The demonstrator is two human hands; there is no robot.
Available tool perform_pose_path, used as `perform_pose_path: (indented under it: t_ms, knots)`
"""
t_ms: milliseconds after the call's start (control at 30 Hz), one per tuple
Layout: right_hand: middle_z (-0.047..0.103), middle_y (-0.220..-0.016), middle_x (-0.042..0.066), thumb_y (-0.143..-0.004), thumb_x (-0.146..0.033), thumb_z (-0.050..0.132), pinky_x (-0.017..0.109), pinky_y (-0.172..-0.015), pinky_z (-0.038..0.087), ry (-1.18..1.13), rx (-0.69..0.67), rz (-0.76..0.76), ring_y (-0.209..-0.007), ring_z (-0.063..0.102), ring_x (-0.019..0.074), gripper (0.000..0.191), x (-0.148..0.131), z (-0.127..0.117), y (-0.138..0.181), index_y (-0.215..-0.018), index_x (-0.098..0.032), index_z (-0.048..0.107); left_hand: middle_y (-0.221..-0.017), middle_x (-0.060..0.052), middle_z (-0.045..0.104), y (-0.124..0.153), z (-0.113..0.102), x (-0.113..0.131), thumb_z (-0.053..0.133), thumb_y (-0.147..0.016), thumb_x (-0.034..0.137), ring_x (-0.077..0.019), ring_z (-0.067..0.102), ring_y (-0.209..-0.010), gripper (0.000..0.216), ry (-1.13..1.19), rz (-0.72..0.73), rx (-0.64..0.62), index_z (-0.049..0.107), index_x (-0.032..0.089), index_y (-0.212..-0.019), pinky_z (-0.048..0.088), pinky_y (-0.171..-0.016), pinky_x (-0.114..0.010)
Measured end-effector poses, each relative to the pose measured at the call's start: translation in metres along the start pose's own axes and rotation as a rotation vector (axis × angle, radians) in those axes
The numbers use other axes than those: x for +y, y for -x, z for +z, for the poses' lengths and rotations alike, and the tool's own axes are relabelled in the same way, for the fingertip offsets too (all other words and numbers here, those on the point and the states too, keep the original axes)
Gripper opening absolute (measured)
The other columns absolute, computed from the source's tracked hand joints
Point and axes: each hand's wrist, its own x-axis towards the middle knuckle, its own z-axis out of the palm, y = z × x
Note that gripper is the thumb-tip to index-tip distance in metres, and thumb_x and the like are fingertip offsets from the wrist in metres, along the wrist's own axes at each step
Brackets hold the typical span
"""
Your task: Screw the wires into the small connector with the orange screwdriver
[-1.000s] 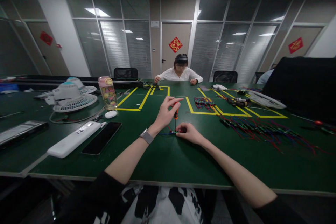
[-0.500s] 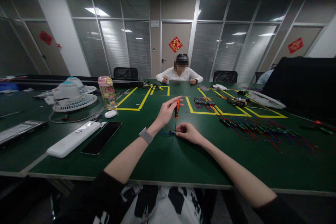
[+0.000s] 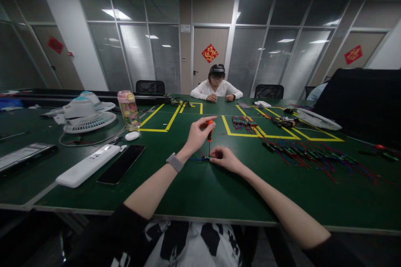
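Just below frame centre: apparently turning an upright screwdriver (image 3: 209, 137) on a small circuit board (image 3: 206, 157), with left hand (image 3: 198, 134) fingers clamped around it, right hand (image 3: 228, 159) fingers pinching the board. Presumably needed next: twisting without tilt, board pinned.

Upright screwdriver (image 3: 209, 137) at wired board (image 3: 206, 157)
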Motion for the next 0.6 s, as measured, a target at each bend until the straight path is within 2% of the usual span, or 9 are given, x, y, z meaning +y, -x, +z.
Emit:
perform_pose_path:
  t_ms: [67,133,233,333,467,533,600]
  knots:
    - [0.057,-0.069,-0.001,-0.069,-0.018,0.064,0.022,-0.059,0.04,0.008,0.002,-0.01,-0.062,0.05,0.0104,0.014,-0.0007,0.0002,0.0003,-0.083,-0.014,0.064,-0.091,-0.004,0.062,0.0008,-0.0003,-0.0006,0.062,-0.077,0.033,-0.0148,0.058,-0.083,0.024,-0.111,0.052,0.058,0.068,0.02,-0.097,0.047,-0.077,-0.027]
    - [0.057,-0.069,-0.001,-0.069,-0.018,0.064,0.022,-0.059,0.04,0.008,0.003,-0.018,-0.062,0.051,0.0104,0.014,-0.001,0.0003,0.0008,-0.083,-0.014,0.064,-0.098,-0.005,0.06,0.0006,-0.0006,-0.0016,0.059,-0.08,0.033,-0.0151,0.057,-0.09,0.023,-0.145,0.077,0.069,0.068,0.022,-0.098,0.045,-0.08,-0.027]
    - [0.057,-0.069,-0.001,-0.069,-0.019,0.064,0.022,-0.059,0.041,0.004,0.015,-0.014,-0.063,0.051,0.0105,0.014,-0.0014,0.0005,0.0015,-0.083,-0.014,0.064,-0.109,-0.006,0.059,-0.001,-0.0004,-0.0034,0.045,-0.088,0.027,-0.0151,0.058,-0.098,0.03,-0.018,0.036,0.007,0.062,0.022,-0.111,0.045,-0.086,-0.027]
    - [0.057,-0.069,-0.001,-0.069,-0.019,0.065,0.022,-0.059,0.04,0.002,0.023,-0.012,-0.063,0.051,0.0106,0.014,-0.0021,0.0008,0.0018,-0.082,-0.014,0.063,-0.102,-0.007,0.063,-0.0012,0.0003,-0.0044,0.046,-0.087,0.028,-0.0153,0.062,-0.089,0.033,0.08,-0.023,-0.015,0.058,0.018,-0.116,0.047,-0.081,-0.029]
    - [0.057,-0.069,-0.001,-0.069,-0.019,0.065,0.023,-0.06,0.04,0.009,0.026,-0.015,-0.063,0.051,0.011,0.014,-0.0023,0.0013,0.0015,-0.081,-0.014,0.064,-0.092,-0.005,0.059,0.0025,0.0006,-0.0048,0.061,-0.078,0.032,-0.0146,0.058,-0.084,0.024,-0.143,0.065,0.139,0.067,0.02,-0.098,0.046,-0.08,-0.027]
    - [0.058,-0.069,-0.001,-0.069,-0.019,0.065,0.023,-0.06,0.04,0.01,0.029,-0.019,-0.063,0.051,0.011,0.014,-0.0023,0.0015,0.0014,-0.082,-0.014,0.064,-0.094,-0.004,0.056,0.0037,0.0007,-0.0051,0.059,-0.08,0.031,-0.0141,0.056,-0.088,0.022,-0.233,0.094,0.185,0.068,0.022,-0.098,0.044,-0.084,-0.026]
    - [0.058,-0.069,-0.001,-0.069,-0.018,0.064,0.023,-0.06,0.041,0.01,0.032,-0.025,-0.064,0.051,0.011,0.013,-0.0023,0.0015,0.0015,-0.082,-0.014,0.063,-0.102,-0.005,0.055,0.0034,0.001,-0.0053,0.051,-0.085,0.028,-0.0142,0.054,-0.098,0.025,-0.226,0.095,0.171,0.066,0.024,-0.105,0.041,-0.092,-0.027]
